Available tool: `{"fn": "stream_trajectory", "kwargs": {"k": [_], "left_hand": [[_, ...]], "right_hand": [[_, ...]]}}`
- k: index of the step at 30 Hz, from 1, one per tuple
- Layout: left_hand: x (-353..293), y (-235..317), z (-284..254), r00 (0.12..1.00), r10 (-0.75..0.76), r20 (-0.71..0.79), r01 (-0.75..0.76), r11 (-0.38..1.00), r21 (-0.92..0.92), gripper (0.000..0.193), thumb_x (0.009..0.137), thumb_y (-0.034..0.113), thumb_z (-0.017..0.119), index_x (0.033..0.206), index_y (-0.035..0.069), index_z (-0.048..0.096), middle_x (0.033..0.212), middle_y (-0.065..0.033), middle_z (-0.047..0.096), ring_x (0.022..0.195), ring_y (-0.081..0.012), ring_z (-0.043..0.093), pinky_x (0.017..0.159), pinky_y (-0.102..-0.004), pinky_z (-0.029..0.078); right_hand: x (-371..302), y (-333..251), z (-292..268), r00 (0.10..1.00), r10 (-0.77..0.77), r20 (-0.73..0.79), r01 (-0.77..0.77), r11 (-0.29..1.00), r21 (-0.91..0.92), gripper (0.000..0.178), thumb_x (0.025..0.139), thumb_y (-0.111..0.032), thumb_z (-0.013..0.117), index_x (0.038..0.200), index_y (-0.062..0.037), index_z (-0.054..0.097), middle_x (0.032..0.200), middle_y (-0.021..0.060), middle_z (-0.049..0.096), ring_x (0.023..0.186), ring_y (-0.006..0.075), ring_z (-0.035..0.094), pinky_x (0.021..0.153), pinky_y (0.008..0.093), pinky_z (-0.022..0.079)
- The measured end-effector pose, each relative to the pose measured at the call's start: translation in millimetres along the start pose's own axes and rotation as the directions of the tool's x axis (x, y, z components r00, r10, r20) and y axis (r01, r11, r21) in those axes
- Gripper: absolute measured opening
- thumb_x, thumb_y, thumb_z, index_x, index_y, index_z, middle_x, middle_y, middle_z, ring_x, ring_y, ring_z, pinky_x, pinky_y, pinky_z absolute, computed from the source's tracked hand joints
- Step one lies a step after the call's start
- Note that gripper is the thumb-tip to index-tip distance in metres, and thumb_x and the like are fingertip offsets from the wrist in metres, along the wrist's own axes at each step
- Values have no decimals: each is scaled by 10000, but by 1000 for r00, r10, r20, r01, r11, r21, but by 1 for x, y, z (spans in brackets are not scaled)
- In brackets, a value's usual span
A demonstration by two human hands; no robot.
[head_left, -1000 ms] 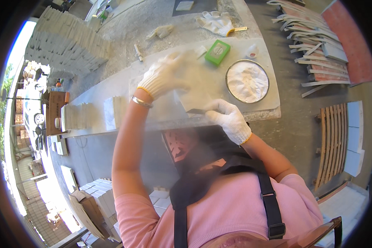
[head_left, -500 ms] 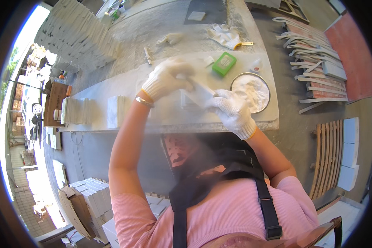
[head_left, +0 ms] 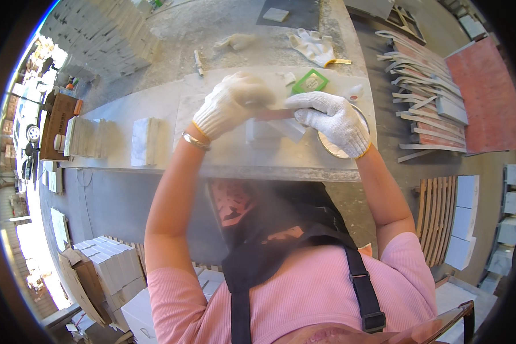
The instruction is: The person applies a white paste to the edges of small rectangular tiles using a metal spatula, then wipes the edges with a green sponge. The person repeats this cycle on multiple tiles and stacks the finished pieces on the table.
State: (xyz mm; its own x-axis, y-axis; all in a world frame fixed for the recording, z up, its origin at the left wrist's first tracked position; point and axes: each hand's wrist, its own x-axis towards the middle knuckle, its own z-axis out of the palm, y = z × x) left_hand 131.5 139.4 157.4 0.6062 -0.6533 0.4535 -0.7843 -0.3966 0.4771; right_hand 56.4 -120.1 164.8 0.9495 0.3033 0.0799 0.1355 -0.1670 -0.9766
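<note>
Both my hands wear white knit gloves and are raised above the pale worktable [head_left: 195,157]. My left hand [head_left: 229,106] is curled and blurred at one end of a reddish-brown strip [head_left: 275,114]. At the other end, my right hand [head_left: 333,117] pinches the strip between thumb and fingers. A white flat piece [head_left: 293,131] shows just below the strip; whether a hand holds it is unclear. Mostly hidden behind my right hand is a round dish [head_left: 330,147] of white powder. Beyond it are a green box [head_left: 309,82] and a small white bottle [head_left: 355,93].
White tile stacks [head_left: 145,141] stand on the table's left. Farther back lie a spare glove [head_left: 313,48], a white tube-like item [head_left: 198,63] and a square tile [head_left: 276,14]. Right of the table are pale strips [head_left: 421,97] and a wooden pallet [head_left: 437,221]. Dust hazes the air.
My right hand has shifted right and up, now covering much of the powder dish. The reddish-brown strip now shows between my hands, where a white piece showed before. The whole view has shifted slightly.
</note>
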Motion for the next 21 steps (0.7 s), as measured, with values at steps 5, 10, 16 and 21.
{"fn": "stream_trajectory", "kwargs": {"k": [5,10,16,21], "left_hand": [[0,-3,2,998,-47,39,48,999,-8,254,695,76,783,943,130,769,943,-52,711,971,-296,639,868,-410,526],[-3,-4,3,998,-50,31,51,998,-32,240,697,76,785,932,125,766,931,-46,713,947,-296,638,853,-405,526],[-1,-5,2,999,-20,42,22,998,-50,251,686,75,796,931,121,767,908,-50,716,921,-296,642,827,-410,528],[-1,-6,-1,997,-6,72,7,1000,-16,259,675,73,804,928,119,772,910,-63,717,912,-303,647,818,-413,530]], "right_hand": [[1,-3,-2,997,2,77,-4,1000,26,294,942,15,703,1231,-19,744,1076,34,758,967,116,680,873,271,548],[-17,0,-13,997,-56,47,65,973,-221,275,932,27,711,1201,-16,751,1096,65,759,1015,141,701,918,287,553],[-3,-4,-7,994,-75,83,88,980,-177,275,916,20,673,1174,-23,759,1107,67,763,1020,154,696,930,292,535],[24,-10,10,983,-105,151,120,989,-87,296,912,26,627,1165,-35,767,1102,60,761,1001,155,683,904,287,524]]}}
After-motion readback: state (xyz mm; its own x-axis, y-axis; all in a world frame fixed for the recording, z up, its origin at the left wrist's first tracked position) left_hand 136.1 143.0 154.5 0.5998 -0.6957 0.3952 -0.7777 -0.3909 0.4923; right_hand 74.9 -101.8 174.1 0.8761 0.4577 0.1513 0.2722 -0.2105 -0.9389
